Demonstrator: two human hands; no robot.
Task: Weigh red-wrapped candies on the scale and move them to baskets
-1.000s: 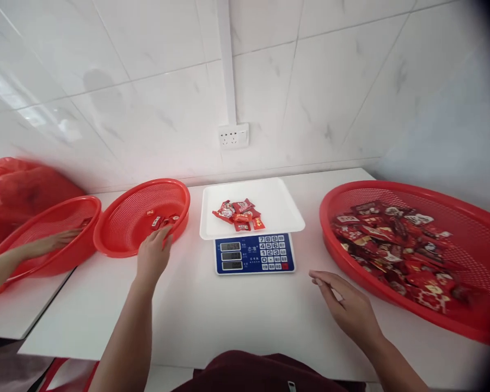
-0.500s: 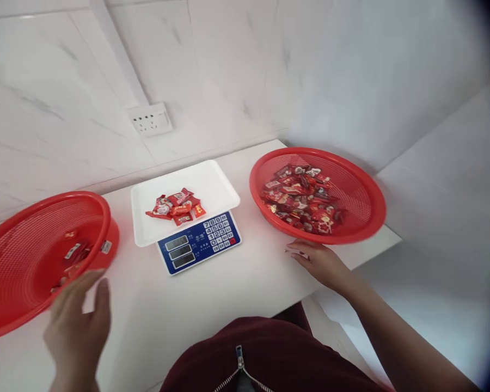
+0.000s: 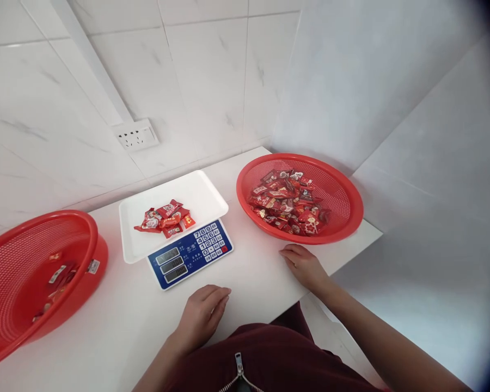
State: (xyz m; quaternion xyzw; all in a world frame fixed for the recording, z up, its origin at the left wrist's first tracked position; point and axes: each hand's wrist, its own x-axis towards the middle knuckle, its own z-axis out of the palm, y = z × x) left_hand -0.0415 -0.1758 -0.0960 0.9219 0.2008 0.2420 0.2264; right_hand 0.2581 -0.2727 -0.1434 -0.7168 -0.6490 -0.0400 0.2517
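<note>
Several wrapped sweets (image 3: pixel 169 219) on scale tray (image 3: pixel 206 198); larger heap (image 3: pixel 286 201) remaining in right basket (image 3: pixel 338 204); left hand (image 3: pixel 204 316) pressed together, nothing showing; right hand (image 3: pixel 305 268) curled, grip I can't tell.

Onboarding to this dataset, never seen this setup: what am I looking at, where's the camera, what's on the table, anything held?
There is no machine: these are one person's bare hands, filmed by a camera worn on the head, looking forward and down. On the white table stands a digital scale; its white tray bears a small pile of wrapped candies, mostly red. The right basket, red mesh, holds many more; the left basket, partly out of frame, holds a few. The left hand is in front of the scale, the right hand near the right basket. Nothing shows in either, though curled fingers could hide something small.
</note>
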